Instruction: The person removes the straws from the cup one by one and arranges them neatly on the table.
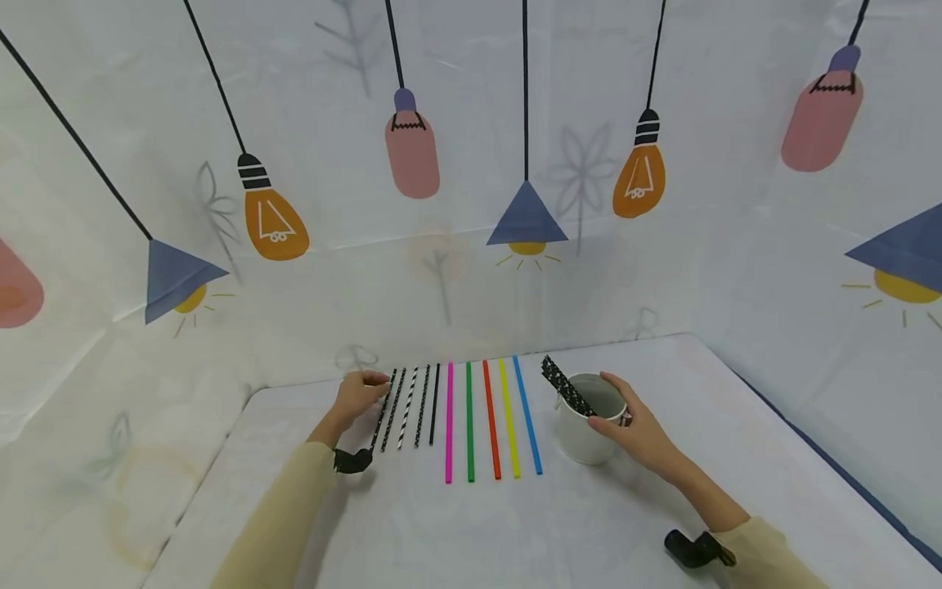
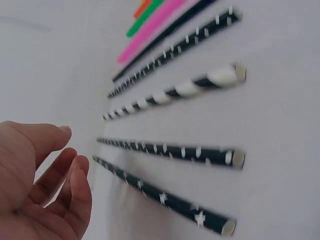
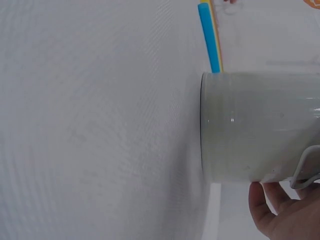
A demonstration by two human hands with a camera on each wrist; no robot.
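My left hand (image 1: 358,396) is over the far end of the leftmost black straw (image 2: 162,197), which has white stars. In the left wrist view its fingers are loosely bent, with nothing between them. On the table beside it lie several more black-and-white straws, among them a striped one (image 2: 172,92) and a plain black one (image 1: 434,405). My right hand (image 1: 639,429) grips a white pail (image 1: 580,439) at its right side, thumb and fingers at the rim. Inside the pail, a bundle of black star-patterned straws (image 1: 567,384) leans left over the rim.
A row of coloured straws lies between the hands: pink (image 1: 450,425), green (image 1: 469,425), red (image 1: 491,421), yellow (image 1: 509,421) and blue (image 1: 527,417). Behind the white table (image 1: 471,532) hangs a sheet (image 1: 471,286) printed with lamps.
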